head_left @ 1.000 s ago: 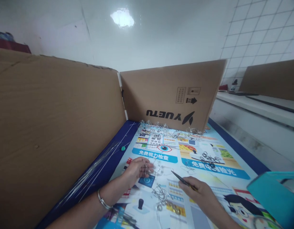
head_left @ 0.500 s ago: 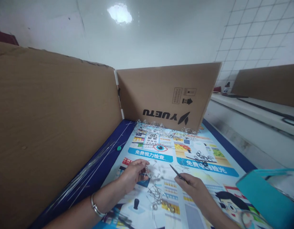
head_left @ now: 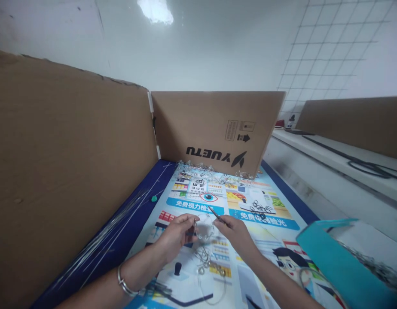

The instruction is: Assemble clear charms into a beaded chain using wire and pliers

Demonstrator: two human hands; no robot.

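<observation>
My left hand (head_left: pixel 174 236), a metal bangle on its wrist, pinches a thin, pale wire piece (head_left: pixel 203 236) between thumb and fingers. The piece curves toward the right and has small shiny bits along it. Closed round a slim dark pointed tool (head_left: pixel 215 213), my right hand (head_left: pixel 235 234) is just to the right, its tool tip pointing up and left above the wire piece. Whether the right fingers also touch the wire I cannot tell. Below both hands lies a loose heap of wire pieces with round ends (head_left: pixel 206 259) on the printed mat (head_left: pixel 172 272).
Cardboard panels stand at the left (head_left: pixel 72 150) and back (head_left: pixel 198 124). Clear wire pieces (head_left: pixel 214 174) line the back panel's foot. Long thin rods (head_left: pixel 111 231) lie along the left edge near a green lump (head_left: pixel 154 198). Black rings (head_left: pixel 261 208) and a turquoise box (head_left: pixel 337 257) are at right.
My right hand has brought the pointed tool left, close to my left hand. The left hand keeps its pinch on the wire piece. The view has turned slightly right.
</observation>
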